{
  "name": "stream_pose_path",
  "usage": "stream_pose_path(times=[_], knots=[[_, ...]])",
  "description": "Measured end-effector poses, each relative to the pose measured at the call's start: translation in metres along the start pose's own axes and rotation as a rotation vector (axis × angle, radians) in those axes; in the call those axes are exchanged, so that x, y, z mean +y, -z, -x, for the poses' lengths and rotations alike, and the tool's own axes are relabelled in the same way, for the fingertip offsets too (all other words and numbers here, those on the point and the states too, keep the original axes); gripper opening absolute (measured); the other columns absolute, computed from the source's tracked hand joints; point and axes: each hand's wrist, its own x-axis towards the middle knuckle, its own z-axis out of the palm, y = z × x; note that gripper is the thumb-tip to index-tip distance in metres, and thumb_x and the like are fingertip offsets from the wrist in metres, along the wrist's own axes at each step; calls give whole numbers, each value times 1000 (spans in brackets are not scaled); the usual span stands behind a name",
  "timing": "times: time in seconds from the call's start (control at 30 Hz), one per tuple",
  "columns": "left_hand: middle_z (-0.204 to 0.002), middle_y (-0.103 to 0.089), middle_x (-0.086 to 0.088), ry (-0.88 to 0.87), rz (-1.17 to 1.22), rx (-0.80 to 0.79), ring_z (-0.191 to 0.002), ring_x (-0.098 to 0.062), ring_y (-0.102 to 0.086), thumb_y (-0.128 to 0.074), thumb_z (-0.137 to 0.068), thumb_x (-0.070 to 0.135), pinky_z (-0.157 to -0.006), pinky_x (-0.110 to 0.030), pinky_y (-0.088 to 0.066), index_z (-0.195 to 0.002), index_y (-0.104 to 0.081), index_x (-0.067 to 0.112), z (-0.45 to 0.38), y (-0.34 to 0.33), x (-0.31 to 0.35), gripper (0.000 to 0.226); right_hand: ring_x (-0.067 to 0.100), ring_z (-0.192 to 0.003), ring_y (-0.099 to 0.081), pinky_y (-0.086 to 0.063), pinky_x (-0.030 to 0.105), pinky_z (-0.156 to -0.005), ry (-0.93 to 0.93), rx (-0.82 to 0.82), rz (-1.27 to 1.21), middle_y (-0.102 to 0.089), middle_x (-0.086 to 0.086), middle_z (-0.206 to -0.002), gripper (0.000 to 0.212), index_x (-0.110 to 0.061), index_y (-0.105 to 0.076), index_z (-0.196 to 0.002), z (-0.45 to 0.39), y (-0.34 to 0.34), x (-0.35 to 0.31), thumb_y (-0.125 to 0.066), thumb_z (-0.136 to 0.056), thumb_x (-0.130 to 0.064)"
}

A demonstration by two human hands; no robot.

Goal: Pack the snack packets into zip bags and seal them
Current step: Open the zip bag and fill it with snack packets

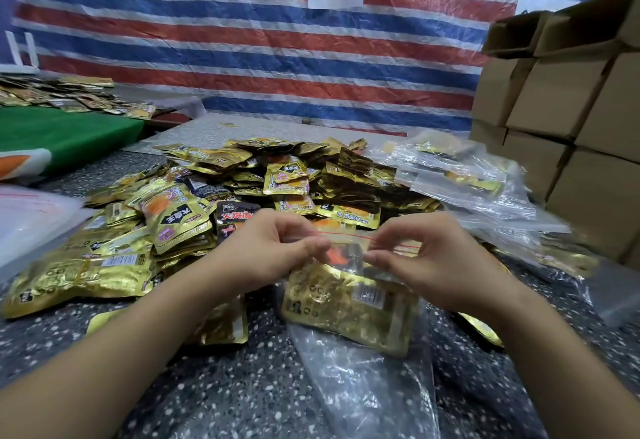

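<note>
Zip bag, clear with a red seal strip along its mouth, held just above the speckled table in front of the person, between both hands. A gold snack packet is seen inside it, with a darker packet partly visible above; the bag's closed end hangs down toward the viewer. The left hand is pinched on the mouth at its left end, thumb and fingers curled onto the strip; the right hand is pinched on the same strip toward its right end. The strip's long axis runs left to right between the two grips, tilted slightly down to the right, and both hands lie about equally near it. The seal is judged not yet pressed shut along its whole length, so the coming move would call for fingers to be run along that axis. Behind lies the pile of loose packets; filled bags are heaped at right, beside stacked cartons
</note>
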Motion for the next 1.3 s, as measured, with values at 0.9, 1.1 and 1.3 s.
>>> stream_pose_path(times=[0.9, 1.1, 1.3], knots=[[-74, -73, -5, -297, 136, 253, -57, -20, -67, -56, -88, 40, -47, -22, -47, -80, -68, 15, -9, 10, 69, 28, 20, -67, -65, -52, 29, -61, 149, 164, -103, -71, 0, -71, 9, -12, -74, -82, -28, 58, -25, -71, -88, -18], [-67, -72, 1, -156, 40, 263, -53, -10, -66, -61, -94, 21, -47, -19, -47, -84, -72, 13, -16, 0, 24, 16, 2, -61, -64, -49, 17, -59, -58, 15, -150, -71, -4, -69, 39, -9, -71, -79, -27, 24, 4, -52, -95, -39], [-63, -70, -1, -77, 25, 196, -52, -7, -62, -65, -92, 20, -51, -16, -46, -78, -72, 14, -6, -3, -2, 17, 5, -75, -70, -49, 15, -73, -156, 31, -293, -75, -3, -76, 64, -11, -75, -74, -18, -5, 23, -35, -91, -58]])
